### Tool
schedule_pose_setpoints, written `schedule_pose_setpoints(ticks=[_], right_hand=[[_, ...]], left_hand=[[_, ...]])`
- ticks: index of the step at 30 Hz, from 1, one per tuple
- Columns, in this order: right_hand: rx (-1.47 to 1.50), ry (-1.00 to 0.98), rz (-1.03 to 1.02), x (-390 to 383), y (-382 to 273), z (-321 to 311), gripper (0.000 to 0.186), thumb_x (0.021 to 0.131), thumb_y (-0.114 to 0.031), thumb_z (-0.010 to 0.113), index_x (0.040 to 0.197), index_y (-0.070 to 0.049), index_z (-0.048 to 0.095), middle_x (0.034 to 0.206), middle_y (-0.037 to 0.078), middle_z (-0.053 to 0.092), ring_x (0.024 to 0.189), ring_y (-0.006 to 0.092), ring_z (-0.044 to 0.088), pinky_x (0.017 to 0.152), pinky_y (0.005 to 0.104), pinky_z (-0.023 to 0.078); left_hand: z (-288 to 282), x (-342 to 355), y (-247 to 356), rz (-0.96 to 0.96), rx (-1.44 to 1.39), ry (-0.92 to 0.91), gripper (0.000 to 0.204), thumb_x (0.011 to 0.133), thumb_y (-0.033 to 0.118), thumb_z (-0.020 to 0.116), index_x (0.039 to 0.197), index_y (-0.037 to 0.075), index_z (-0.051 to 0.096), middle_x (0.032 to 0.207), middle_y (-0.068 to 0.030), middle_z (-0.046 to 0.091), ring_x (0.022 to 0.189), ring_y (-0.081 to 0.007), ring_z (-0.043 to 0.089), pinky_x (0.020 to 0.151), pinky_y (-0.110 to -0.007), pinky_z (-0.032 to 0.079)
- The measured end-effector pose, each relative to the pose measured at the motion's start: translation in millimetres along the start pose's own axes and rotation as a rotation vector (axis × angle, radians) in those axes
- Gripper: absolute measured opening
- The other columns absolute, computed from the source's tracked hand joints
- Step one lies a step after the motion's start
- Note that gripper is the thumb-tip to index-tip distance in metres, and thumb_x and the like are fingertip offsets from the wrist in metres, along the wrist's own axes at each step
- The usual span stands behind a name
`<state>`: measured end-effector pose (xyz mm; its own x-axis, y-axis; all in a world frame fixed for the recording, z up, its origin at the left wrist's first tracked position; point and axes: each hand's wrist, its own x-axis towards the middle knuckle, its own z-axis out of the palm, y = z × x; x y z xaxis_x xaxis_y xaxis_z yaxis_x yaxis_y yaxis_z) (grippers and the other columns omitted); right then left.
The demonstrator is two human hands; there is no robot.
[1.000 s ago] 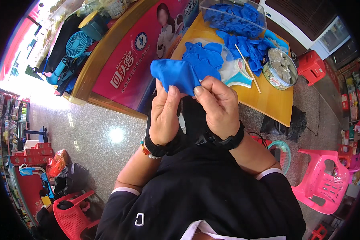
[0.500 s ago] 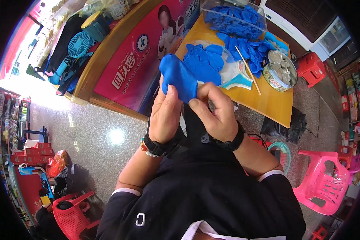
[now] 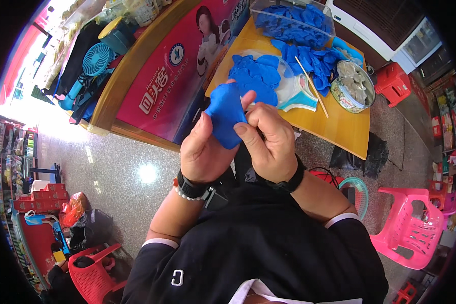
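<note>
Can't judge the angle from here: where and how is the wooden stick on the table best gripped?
Probably pinch the wooden stick across its near end, coming from the person's right: it is thin and straight, that end lies on bare yellow tabletop, and the white-and-teal piece is on its left.

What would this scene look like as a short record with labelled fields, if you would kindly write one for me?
Left hand: opened behind the blue piece
Right hand: pinching the right edge of that piece
Table: wood-coloured, beyond the hands
On table: flat stack of blue pieces, loose blue heap, thin stick, round tin
Far end: clear bin filled with more blue pieces
Seating: pink chair right, red chair lower left
</note>
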<state>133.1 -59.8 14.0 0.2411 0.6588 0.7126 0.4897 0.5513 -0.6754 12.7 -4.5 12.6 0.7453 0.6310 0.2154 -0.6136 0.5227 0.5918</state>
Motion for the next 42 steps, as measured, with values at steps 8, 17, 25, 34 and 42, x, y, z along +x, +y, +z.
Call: schedule_pose_setpoints(ticks=[8, 17, 25, 34, 42], right_hand=[[0.111, -0.037, 0.159, 5, -6, -2, 0.018, 0.084, -0.008, 0.064, 0.072, -0.005, 0.051, 0.063, 0.007, 0.052, 0.062, 0.0246, 0.051, 0.06, 0.0349, 0.038], [0.062, -0.029, 0.136, -8, 1, 4, 0.019, 0.084, -0.009, 0.065, 0.072, -0.005, 0.05, 0.065, 0.008, 0.053, 0.06, 0.026, 0.05, 0.062, 0.0351, 0.039], [0.456, 0.036, 0.342, -1, 6, -3, 0.016, 0.087, -0.012, 0.065, 0.089, -0.003, 0.052, 0.069, -0.003, 0.049, 0.062, 0.0021, 0.041, 0.055, 0.0187, 0.036], [0.179, 0.053, 0.233, 4, 0, -9, 0.014, 0.086, -0.005, 0.061, 0.078, -0.003, 0.05, 0.065, 0.003, 0.051, 0.058, 0.0095, 0.045, 0.054, 0.024, 0.037], [0.186, 0.086, 0.232, -3, 1, -2, 0.012, 0.084, -0.005, 0.065, 0.081, -0.003, 0.053, 0.072, 0.005, 0.057, 0.066, 0.0134, 0.051, 0.06, 0.024, 0.042]], left_hand=[[-9, -1, -1, 0.007, 0.336, 0.075, 0.072, 0.093, 0.044, 0.048, 0.142, -0.003, 0.025, 0.143, -0.0173, 0.039, 0.128, -0.0296, 0.042, 0.108, -0.042, 0.031], [-6, 2, 3, -0.002, 0.031, 0.104, 0.07, 0.095, 0.044, 0.045, 0.146, 0.005, 0.019, 0.142, -0.0197, 0.038, 0.129, -0.031, 0.041, 0.108, -0.046, 0.03], [-13, -1, 6, 0.406, 0.947, -0.036, 0.034, 0.096, 0.028, 0.048, 0.111, 0.003, 0.065, 0.155, -0.0127, 0.009, 0.134, -0.0314, 0.028, 0.107, -0.045, 0.026], [10, -6, -11, 0.081, 0.35, 0.087, 0.061, 0.098, 0.039, 0.041, 0.144, 0.002, 0.025, 0.142, -0.013, 0.039, 0.133, -0.0256, 0.035, 0.111, -0.041, 0.024], [11, -2, -11, -0.049, -0.26, 0.106, 0.053, 0.098, 0.038, 0.042, 0.137, 0.002, 0.038, 0.139, -0.0124, 0.042, 0.131, -0.0244, 0.038, 0.11, -0.043, 0.026]])
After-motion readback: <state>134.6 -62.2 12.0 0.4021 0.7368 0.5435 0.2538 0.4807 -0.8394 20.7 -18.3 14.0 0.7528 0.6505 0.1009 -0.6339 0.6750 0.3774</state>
